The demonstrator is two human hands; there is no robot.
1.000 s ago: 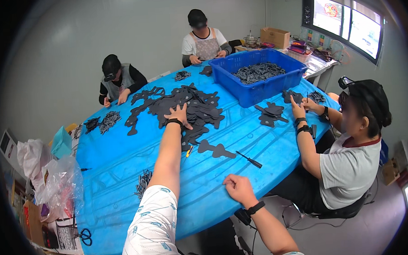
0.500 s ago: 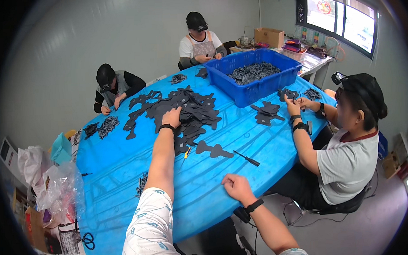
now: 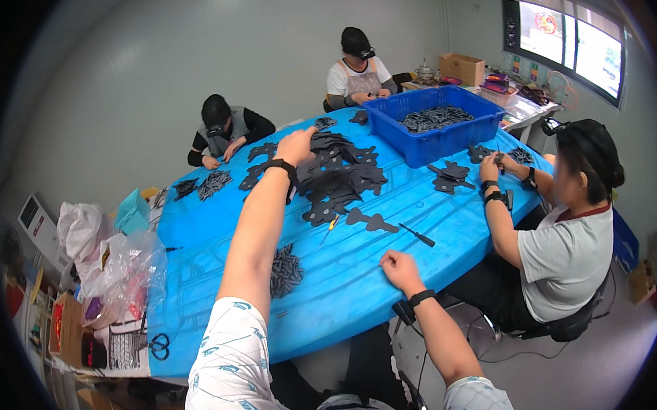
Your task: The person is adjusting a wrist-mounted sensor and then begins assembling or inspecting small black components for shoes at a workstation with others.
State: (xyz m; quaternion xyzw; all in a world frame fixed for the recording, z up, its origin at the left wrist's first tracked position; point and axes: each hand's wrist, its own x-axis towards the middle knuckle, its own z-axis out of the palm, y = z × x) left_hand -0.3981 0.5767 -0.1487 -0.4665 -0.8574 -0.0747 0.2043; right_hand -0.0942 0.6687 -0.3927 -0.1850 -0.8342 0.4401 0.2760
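Observation:
My left hand point(image 3: 296, 146) is stretched out over the far-left part of a big heap of flat dark-grey cut pieces point(image 3: 342, 179). One finger points forward; the other fingertips are hidden under the hand. My right hand point(image 3: 401, 271) is loosely curled near the table's front edge, with nothing visible in it. Ahead of it lie a black-handled screwdriver-like tool point(image 3: 418, 234) and a flat dark piece with rounded lobes point(image 3: 372, 221). A thin yellow-handled tool point(image 3: 334, 223) is beside the heap. Small grey parts point(image 3: 286, 271) are piled beside my left forearm.
A blue crate point(image 3: 435, 127) of small grey parts stands at the far right of the blue-covered table point(image 3: 214, 283). Co-workers sit at the far left point(image 3: 226, 129), far side point(image 3: 359, 75) and right point(image 3: 564, 224). Plastic bags point(image 3: 130, 276) and black scissors point(image 3: 159, 346) are at left.
My left hand has moved from the middle of the heap toward its far-left side. The view has shifted, uncovering the small grey parts beside my forearm. My right hand stays curled near the edge.

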